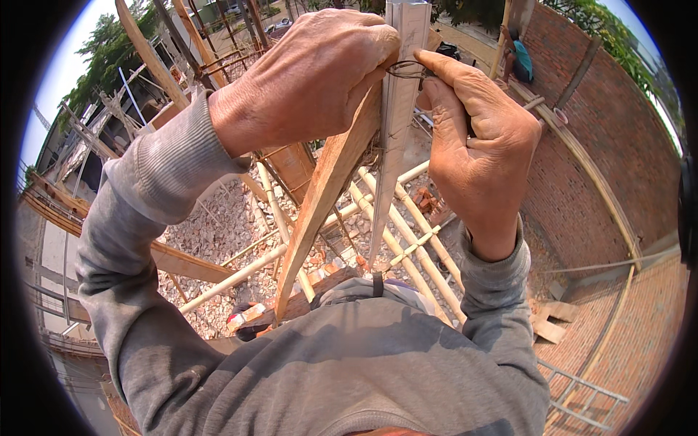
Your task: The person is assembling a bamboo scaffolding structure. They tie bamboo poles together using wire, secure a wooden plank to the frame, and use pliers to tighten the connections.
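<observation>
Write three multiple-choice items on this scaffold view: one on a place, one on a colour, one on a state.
1. Where is the thin wire?
A. At the top of the pale metal strip, between both hands
B. On the rubble
C. Round a sleeve

2. What colour are the sleeves?
A. Red
B. Grey
C. Yellow

3. How is the left hand set?
A. Open and flat
B. Hanging free
C. Closed around the wooden plank and strip

Key: 1 A, the dark wire loops at the strip's top where the right hand pinches it. 2 B, both forearms wear grey knit. 3 C, its fingers curl over the plank's upper end.
</observation>
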`<state>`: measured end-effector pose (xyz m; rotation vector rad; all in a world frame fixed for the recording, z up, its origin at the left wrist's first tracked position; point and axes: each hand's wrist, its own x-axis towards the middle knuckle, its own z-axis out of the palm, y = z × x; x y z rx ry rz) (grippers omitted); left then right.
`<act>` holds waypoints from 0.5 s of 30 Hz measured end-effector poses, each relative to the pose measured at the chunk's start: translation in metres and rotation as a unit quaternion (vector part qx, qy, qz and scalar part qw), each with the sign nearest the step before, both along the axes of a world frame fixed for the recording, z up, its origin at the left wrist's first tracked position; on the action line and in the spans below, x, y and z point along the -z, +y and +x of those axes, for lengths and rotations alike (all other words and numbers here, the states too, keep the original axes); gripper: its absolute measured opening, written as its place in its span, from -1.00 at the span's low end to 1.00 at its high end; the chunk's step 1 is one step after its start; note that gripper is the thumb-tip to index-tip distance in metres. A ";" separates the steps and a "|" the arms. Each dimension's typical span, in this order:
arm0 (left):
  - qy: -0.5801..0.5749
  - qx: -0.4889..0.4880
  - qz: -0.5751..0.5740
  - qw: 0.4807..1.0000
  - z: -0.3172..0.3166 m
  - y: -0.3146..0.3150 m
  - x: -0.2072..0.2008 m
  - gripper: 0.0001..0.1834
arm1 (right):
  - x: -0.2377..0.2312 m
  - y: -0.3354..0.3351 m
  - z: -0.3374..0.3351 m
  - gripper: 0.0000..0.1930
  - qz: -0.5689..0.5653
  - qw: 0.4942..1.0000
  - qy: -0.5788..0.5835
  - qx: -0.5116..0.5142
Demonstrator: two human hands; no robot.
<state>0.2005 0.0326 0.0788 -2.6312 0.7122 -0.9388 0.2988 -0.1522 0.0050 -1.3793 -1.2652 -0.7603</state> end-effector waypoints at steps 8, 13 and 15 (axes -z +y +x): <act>-0.106 0.037 0.234 0.966 0.010 0.007 -0.002 -0.81 | 0.033 -0.005 -0.010 -0.68 -0.084 0.993 -0.033 0.078; -0.077 0.105 0.290 0.948 0.020 0.001 -0.015 -0.83 | 0.068 0.039 -0.048 -0.52 -0.062 0.996 -0.005 0.065; -0.067 0.109 0.368 0.921 0.017 0.000 -0.022 -0.83 | 0.074 0.063 -0.057 -0.51 0.017 0.999 0.037 -0.017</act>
